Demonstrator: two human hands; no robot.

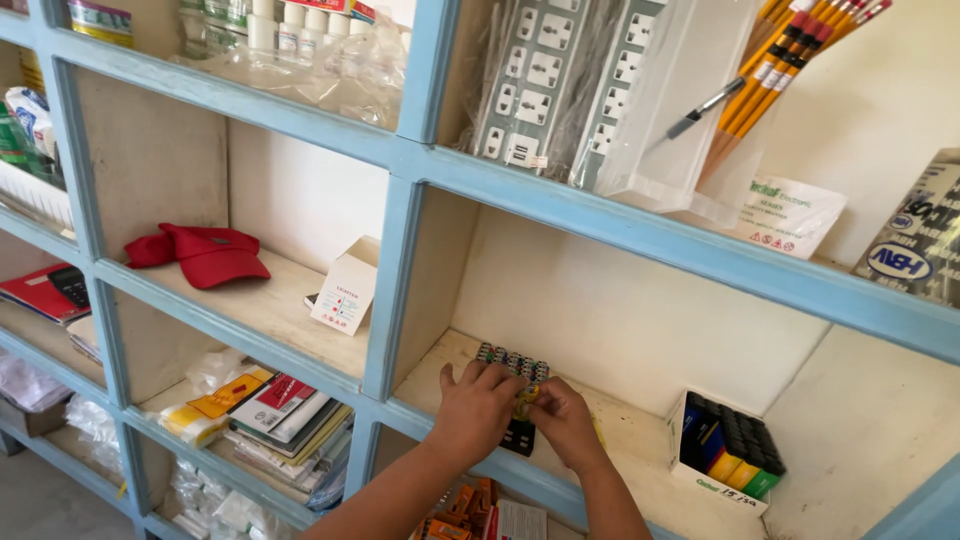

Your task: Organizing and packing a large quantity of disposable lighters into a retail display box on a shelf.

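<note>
Both hands work on a block of small batteries (513, 362) lying on the pale shelf board (640, 440) of the blue shelving. The left hand (478, 408) rests over the block's near edge, fingers (484, 376) spread across the battery tops. The right hand (562, 418) sits just beside it — its fingertips (534, 398) pinched together on a small yellow piece (524, 398) at the block's middle. Most of the block lies beyond the fingertips; a dark part (519, 437) shows below them. Well right of the right hand's fingers stands a box of coloured lighters (728, 448).
</note>
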